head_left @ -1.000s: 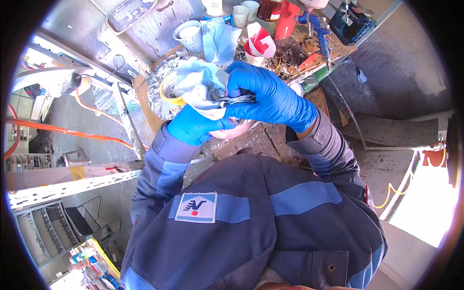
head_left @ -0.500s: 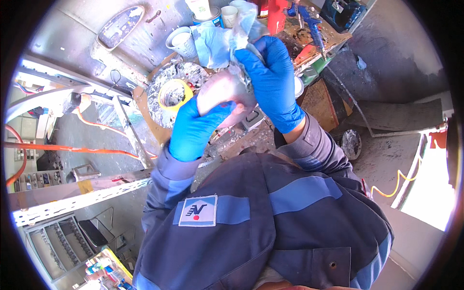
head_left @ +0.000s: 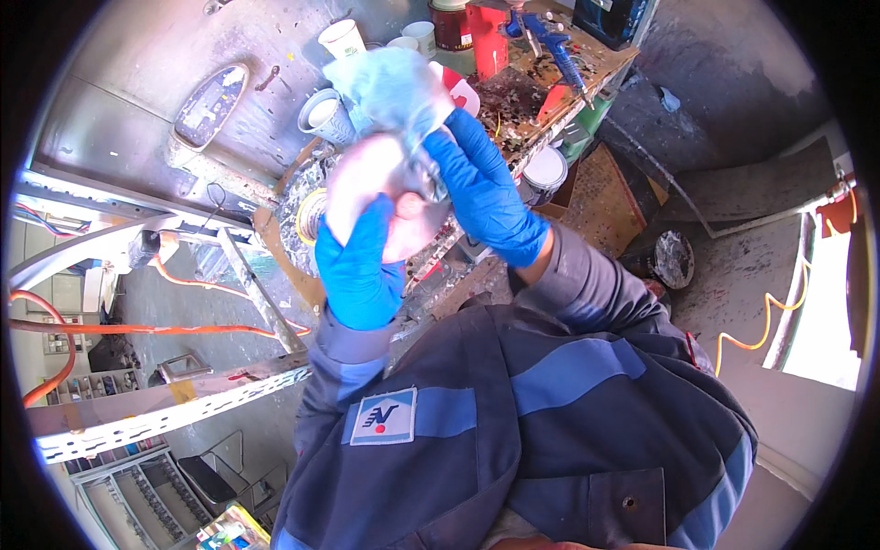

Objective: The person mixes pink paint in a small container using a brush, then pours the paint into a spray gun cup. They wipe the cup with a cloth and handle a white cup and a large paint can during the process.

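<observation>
My left hand (head_left: 362, 270), in a blue glove, is closed round a pale, pinkish, rounded object (head_left: 362, 174) with a glossy, see-through look; glare and blur hide its exact kind. In my right hand (head_left: 486, 197), also gloved in blue, a crumpled light-blue wiping cloth (head_left: 390, 92) is pinched between the fingers. The cloth spreads out above the pale object, and its lower end meets the object's upper right side. Both hands are close together over the near edge of the paint-stained bench (head_left: 513, 101).
Behind the cloth stand white cups (head_left: 342, 38) and a grey cup (head_left: 327, 117). A blue-handled gun (head_left: 550, 46) hangs at the bench's right, beside a red container (head_left: 488, 41). A yellow-rimmed ring (head_left: 312, 215) lies left. An orange hose (head_left: 147, 327) crosses at left; a lidded white can (head_left: 546, 170) is right.
Both hands have shifted left and slightly down with the pale object. The cloth, bunched and hanging before, now fans out to the upper left of my right hand. The view has turned a little.
</observation>
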A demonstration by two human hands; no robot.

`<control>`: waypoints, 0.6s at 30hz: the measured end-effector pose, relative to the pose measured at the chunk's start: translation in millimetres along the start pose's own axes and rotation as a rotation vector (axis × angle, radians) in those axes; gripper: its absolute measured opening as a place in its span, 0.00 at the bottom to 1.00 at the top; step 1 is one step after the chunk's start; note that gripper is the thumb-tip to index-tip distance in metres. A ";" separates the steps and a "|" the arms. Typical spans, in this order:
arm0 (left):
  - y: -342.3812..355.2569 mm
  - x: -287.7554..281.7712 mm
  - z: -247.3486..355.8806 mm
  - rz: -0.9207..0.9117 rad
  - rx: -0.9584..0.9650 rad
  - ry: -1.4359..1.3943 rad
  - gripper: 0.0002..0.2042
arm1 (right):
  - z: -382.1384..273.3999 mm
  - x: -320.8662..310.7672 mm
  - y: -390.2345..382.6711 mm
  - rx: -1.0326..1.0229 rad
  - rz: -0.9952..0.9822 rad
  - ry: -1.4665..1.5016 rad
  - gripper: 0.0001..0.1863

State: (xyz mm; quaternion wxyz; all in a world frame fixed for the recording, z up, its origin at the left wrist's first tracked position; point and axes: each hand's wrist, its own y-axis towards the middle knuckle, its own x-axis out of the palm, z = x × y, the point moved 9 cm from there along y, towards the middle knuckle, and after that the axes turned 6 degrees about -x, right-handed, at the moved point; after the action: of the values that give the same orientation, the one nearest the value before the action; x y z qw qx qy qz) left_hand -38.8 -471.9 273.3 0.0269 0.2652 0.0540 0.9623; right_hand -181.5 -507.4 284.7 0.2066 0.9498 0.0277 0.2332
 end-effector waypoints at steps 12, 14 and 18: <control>-5.0 7.3 12.7 0.111 0.218 0.089 0.28 | 22.1 1.8 -10.0 -0.028 0.353 0.298 0.22; -1.4 11.6 12.4 0.110 0.240 -0.044 0.28 | 30.4 9.9 -13.0 0.010 0.339 0.381 0.23; 14.0 1.4 13.9 0.118 0.090 0.073 0.26 | 1.6 19.0 14.1 -0.046 -0.101 0.136 0.21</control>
State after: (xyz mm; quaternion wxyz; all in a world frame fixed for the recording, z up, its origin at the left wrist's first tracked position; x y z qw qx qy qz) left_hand -33.2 -484.4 287.5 -0.0438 0.2337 0.0822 0.9678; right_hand -164.5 -518.0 297.3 0.2376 0.9242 0.0844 0.2868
